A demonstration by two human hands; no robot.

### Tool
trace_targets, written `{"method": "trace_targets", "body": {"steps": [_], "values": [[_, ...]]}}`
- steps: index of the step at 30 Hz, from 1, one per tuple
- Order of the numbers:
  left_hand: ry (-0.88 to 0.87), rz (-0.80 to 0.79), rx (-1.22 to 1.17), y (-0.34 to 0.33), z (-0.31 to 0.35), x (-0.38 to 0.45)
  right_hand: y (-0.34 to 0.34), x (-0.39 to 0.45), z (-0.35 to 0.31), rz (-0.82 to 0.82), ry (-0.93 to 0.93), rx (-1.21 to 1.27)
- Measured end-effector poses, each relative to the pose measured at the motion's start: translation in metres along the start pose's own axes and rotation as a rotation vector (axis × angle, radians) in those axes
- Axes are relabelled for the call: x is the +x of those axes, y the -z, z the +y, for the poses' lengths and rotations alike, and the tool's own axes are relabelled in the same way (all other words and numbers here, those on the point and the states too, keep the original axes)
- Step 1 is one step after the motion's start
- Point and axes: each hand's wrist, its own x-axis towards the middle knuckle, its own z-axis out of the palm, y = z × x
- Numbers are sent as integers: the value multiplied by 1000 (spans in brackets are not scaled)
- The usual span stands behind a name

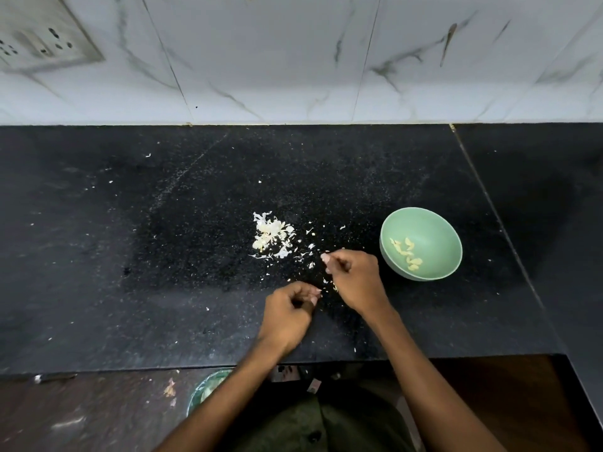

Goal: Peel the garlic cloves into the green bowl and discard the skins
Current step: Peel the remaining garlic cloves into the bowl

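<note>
Wall socket upper left, pile of garlic skins on black countertop, left hand curled, contents hidden, right hand curled likewise, grip unclear, green bowl at right holding peeled cloves.

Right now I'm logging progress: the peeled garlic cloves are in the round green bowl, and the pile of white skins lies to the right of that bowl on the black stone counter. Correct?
Not quite. The head view shows the pile of white skins left of the round green bowl, not right. The peeled garlic cloves are in the bowl, on the black stone counter.
</note>
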Motion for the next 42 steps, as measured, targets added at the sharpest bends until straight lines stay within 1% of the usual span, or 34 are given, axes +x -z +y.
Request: {"method": "trace_targets", "body": {"steps": [2,3,4,6,8,10,14,17,21,24,28,31,34,35,37,40,42], "values": [[-239,-84,247,0,-12,-4,2,-6,5,51,22,-34],[-341,-164,372,0,-18,-5,4,-11,7,79,42,-56],[-423,-241,509,-1,-25,-6,6,-17,9,101,67,-77],[-531,-322,794,-2,-32,-6,10,-26,15,151,105,-112],[-555,-348,965,-2,-34,-4,13,-31,23,182,135,-152],[-567,-334,1052,0,-34,3,14,-36,28,205,149,-178],[-504,-225,1154,10,-34,36,9,-41,36,246,168,-180],[-447,-139,1164,23,-31,67,5,-44,42,292,190,-187],[-414,-115,1118,30,-29,79,5,-45,41,276,231,-239],[-462,-65,1062,26,-26,66,1,-41,35,178,257,-339],[-585,-94,970,13,-27,39,-5,-33,26,76,238,-516],[-617,-70,846,4,-36,24,-7,-29,23,47,227,-560],[-611,15,689,0,-42,19,-8,-26,19,14,208,-567],[-602,56,648,-1,-41,19,-8,-24,18,18,183,-516],[-568,111,596,-1,-36,22,-4,-20,16,51,94,-304],[-566,125,557,-1,-32,24,7,-11,10,118,-88,82],[-569,131,533,-1,-31,24,17,-6,4,106,-157,238]]}}
